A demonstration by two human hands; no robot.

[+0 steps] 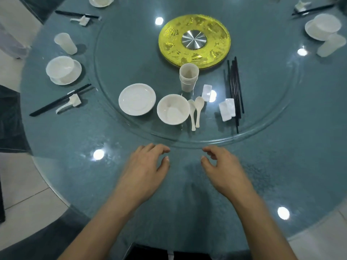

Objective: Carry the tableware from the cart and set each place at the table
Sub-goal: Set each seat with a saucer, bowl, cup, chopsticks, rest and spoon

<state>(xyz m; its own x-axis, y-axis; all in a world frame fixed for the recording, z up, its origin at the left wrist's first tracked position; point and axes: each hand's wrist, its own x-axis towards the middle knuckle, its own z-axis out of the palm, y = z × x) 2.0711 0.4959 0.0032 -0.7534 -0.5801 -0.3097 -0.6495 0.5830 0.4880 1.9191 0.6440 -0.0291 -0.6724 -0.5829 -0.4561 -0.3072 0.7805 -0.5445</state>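
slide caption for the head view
Empty left hand and right hand near the turntable stocked with plate, bowl, spoons, cups and chopsticks.

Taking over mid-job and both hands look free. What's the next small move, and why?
Probably reach the left hand to the loose plate on the turntable: it and the right hand hold nothing, and the set place at left has a bowl stacked on its own plate.

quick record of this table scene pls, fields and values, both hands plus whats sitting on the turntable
left hand: open, holds nothing, by turntable rim
right hand: open, holds nothing, by turntable rim
turntable: glass, gold disc at centre
on turntable: plate, bowl, two spoons, stacked cups, chopstick rests, chopsticks
laid places: left setting, right setting
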